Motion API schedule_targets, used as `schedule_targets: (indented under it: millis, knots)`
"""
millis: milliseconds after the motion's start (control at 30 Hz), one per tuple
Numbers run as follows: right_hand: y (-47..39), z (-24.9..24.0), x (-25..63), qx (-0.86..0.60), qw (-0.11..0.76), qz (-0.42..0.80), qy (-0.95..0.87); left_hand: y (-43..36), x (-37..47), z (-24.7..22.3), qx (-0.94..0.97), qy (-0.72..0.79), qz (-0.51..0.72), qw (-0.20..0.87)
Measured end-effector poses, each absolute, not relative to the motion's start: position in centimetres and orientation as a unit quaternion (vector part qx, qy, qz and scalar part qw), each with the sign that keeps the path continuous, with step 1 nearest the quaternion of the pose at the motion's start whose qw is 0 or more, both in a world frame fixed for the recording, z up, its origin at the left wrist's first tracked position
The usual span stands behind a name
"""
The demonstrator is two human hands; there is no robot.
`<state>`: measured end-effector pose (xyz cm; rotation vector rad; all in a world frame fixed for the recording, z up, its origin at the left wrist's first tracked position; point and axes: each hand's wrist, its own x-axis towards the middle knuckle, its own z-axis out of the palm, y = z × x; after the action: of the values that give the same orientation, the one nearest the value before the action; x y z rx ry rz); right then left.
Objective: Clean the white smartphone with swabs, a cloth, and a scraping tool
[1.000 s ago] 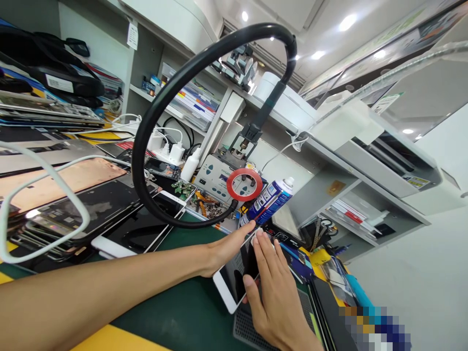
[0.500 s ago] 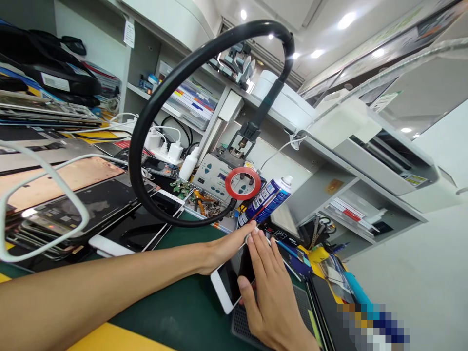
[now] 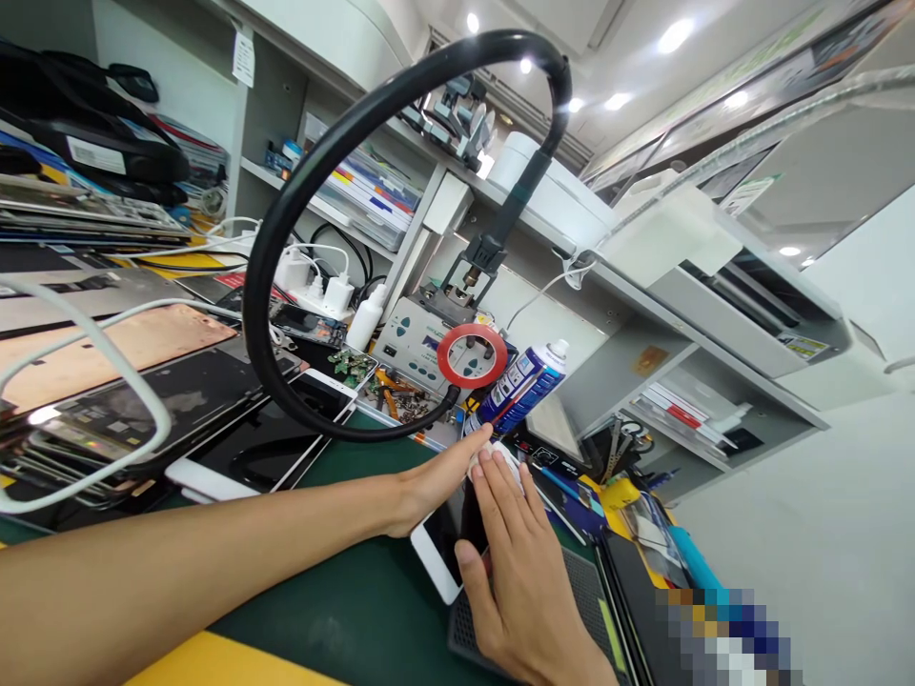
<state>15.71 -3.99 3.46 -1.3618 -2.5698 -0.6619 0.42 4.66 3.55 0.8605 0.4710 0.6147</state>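
Note:
A white-framed smartphone [image 3: 437,553] with a dark screen is held tilted above the green mat [image 3: 343,562]. My left hand [image 3: 443,486] grips it along its far left side, with the thumb near the top end and the other fingers hidden beneath. Across the screen lies my right hand [image 3: 518,553], its fingers stretched flat toward the top end and its thumb apart. Something white [image 3: 504,457] shows at the fingertips; whether it is a wipe or the phone's end I cannot tell. Under the right hand sits a dark perforated pad [image 3: 472,634].
A blue spray can [image 3: 518,386] stands just beyond my hands. A red ring on a black flexible arm [image 3: 261,286] arches over the bench. Stacked phone and tablet parts [image 3: 143,400] and another white phone [image 3: 278,438] lie left. Pens and tools [image 3: 564,486] lie right.
My right hand has shifted slightly toward the left over the screen, and more of the white thing shows at its fingertips. The left hand keeps its grip; the view has shifted a little.

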Motion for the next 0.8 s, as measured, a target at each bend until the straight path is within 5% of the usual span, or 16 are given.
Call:
schedule_targets:
  millis: [267, 800]
  knots:
    - [-3.6, 3.4, 16.6, -0.443, 0.124, -0.238, -0.856, 5.3, 0.7, 3.4, 0.304, 0.227, 0.208, 0.902]
    - [-3.8, 3.6, 17.3, -0.411, 0.192, -0.225, -0.862, 6.1, 1.0, 3.3, 0.23, 0.194, 0.231, 0.925]
